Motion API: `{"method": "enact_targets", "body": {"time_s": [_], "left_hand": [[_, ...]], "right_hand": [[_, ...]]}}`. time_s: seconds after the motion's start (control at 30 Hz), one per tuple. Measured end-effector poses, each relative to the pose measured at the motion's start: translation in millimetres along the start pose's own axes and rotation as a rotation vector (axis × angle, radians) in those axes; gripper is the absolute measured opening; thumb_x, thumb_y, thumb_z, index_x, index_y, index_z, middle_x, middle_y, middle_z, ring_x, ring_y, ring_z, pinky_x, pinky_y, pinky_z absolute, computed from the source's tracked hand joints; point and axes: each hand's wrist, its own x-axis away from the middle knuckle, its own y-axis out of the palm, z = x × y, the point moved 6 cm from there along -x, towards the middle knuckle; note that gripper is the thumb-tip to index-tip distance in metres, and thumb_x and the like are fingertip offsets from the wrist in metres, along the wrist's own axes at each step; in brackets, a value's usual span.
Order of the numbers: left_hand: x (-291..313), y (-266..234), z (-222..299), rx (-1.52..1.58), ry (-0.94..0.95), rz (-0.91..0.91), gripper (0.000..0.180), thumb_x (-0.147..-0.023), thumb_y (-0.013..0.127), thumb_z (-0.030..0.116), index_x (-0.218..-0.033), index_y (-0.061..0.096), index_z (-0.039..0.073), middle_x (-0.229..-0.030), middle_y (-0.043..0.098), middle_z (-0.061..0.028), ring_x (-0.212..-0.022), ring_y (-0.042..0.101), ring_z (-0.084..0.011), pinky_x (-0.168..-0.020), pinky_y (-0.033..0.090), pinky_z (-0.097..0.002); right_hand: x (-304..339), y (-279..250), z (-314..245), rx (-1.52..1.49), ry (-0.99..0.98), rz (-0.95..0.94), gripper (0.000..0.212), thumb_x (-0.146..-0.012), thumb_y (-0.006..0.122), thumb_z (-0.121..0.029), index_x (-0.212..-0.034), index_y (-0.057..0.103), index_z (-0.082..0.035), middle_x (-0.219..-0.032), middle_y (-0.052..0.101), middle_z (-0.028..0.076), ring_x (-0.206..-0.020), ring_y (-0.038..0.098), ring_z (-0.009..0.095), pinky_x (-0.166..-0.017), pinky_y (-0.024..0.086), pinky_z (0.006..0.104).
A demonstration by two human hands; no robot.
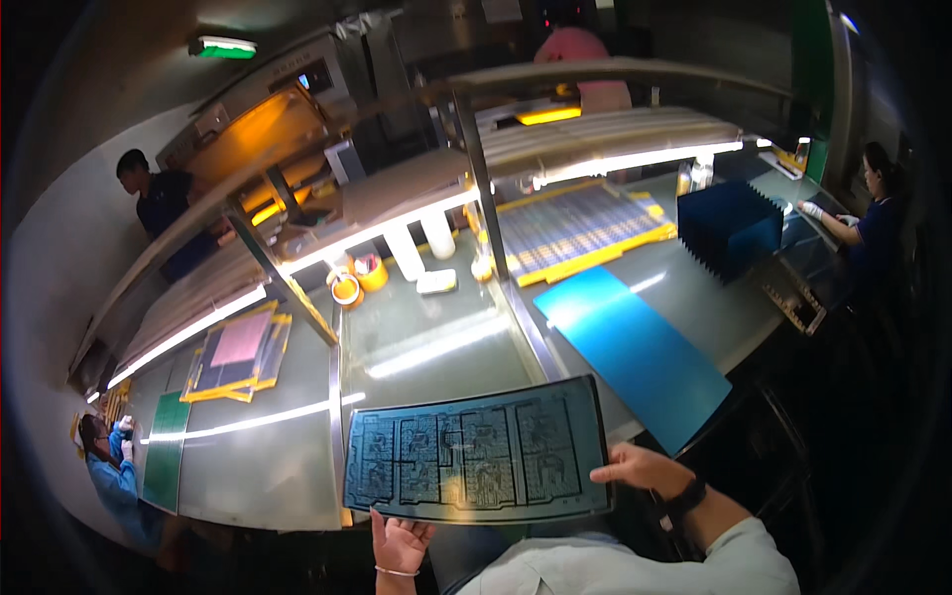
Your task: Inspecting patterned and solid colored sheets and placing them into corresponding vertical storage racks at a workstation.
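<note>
Now | left hand [402, 543] palm up, gripping panel [476, 456] underneath | right hand [650, 469] clamping right edge

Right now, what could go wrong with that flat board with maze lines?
The circuit-patterned panel might slip, since the left hand and right hand hold it only at its edges. It might also bump the blue sheet, whose near end seems to stick out past the worktable.

Worn on the head, the wide fisheye camera faces forward and down over the bench [260, 451] from its near edge.
</note>
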Motion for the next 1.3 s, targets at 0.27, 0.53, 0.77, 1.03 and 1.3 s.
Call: {"method": "enact_targets", "body": {"time_s": [0.27, 0.53, 0.77, 1.03, 1.3], "left_hand": [[-4, 232, 71, -0.625, 0.406, -0.807, 0.059, -0.092, 0.046, 0.032, -0.143, 0.024, 0.013, -0.135, 0.046, -0.0128, -0.116, 0.05, -0.0384, -0.094, 0.042, -0.0429], [-81, 162, -40, -2.414, 0.437, -0.71, 0.087, -0.074, 0.057, 0.064, -0.141, 0.029, 0.017, -0.145, 0.026, -0.0153, -0.133, 0.024, -0.038, -0.104, 0.029, -0.0504], [-86, 86, -47, -2.445, 0.541, -0.447, 0.099, -0.067, 0.061, 0.067, -0.144, 0.022, 0.017, -0.151, 0.011, -0.0148, -0.138, 0.007, -0.0384, -0.1, 0.016, -0.0676], [-78, 89, -50, -2.329, 0.54, -0.373, 0.104, -0.062, 0.078, 0.04, -0.144, 0.019, 0.015, -0.151, 0.012, -0.0131, -0.138, 0.006, -0.0362, -0.105, 0.012, -0.0637], [-83, 92, -55, -2.406, 0.522, -0.423, 0.103, -0.063, 0.072, 0.054, -0.144, 0.023, 0.014, -0.151, 0.012, -0.0149, -0.138, 0.006, -0.0389, -0.1, 0.011, -0.0674]], "right_hand": [[33, -36, -85, -0.692, -0.692, -0.049, 0.047, -0.085, 0.056, -0.003, -0.129, 0.042, 0.001, -0.126, 0.051, 0.015, -0.114, 0.052, 0.026, -0.097, 0.042, 0.0443], [2, -119, -333, -0.683, -1.031, 0.033, 0.029, -0.089, 0.054, -0.007, -0.117, 0.048, 0.001, -0.116, 0.057, 0.014, -0.104, 0.057, 0.024, -0.089, 0.049, 0.0359], [-85, -159, -506, -0.499, -1.082, 0.348, 0.019, -0.091, 0.05, -0.008, -0.109, 0.048, 0.001, -0.105, 0.058, 0.013, -0.093, 0.061, 0.026, -0.078, 0.055, 0.0323], [-118, -196, -405, 1.656, -0.43, 0.501, 0.037, -0.092, 0.046, -0.035, -0.089, 0.062, -0.002, -0.085, 0.066, 0.014, -0.082, 0.065, 0.027, -0.072, 0.051, 0.0367], [67, -306, -41, 1.483, 0.967, 0.787, 0.065, -0.082, 0.047, -0.063, -0.111, 0.063, -0.007, -0.12, 0.059, 0.012, -0.114, 0.054, 0.025, -0.087, 0.044, 0.0403]]}}
